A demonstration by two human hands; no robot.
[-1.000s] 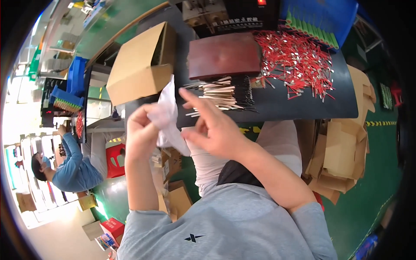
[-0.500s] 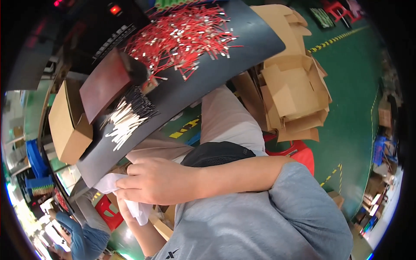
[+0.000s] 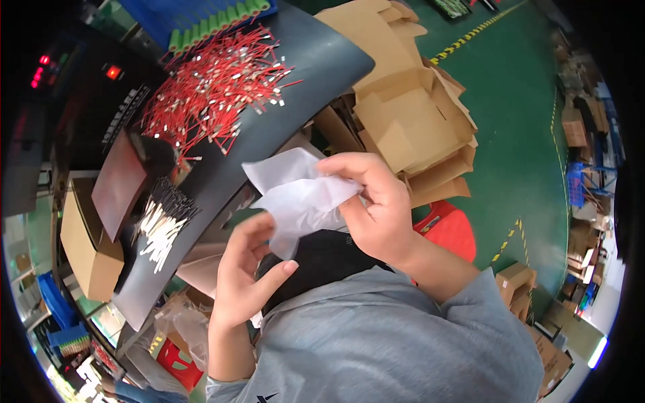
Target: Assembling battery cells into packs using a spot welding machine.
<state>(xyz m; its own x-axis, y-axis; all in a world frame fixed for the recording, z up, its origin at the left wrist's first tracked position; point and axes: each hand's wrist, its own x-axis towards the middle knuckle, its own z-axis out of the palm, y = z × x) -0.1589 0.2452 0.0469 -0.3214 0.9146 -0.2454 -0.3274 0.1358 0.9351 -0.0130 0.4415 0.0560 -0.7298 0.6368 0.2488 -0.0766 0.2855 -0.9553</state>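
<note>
Tissue (image 3: 295, 195), white and crumpled, is seen from the head camera raised above the lap, higher than half a second earlier, beside the dark table (image 3: 316, 74) strewn with red wires (image 3: 215, 87). It is pinched by the right hand (image 3: 376, 201), while the left hand (image 3: 245, 269) is held loosely spread beneath it. Its lower edge is hidden behind the fingers.
</note>
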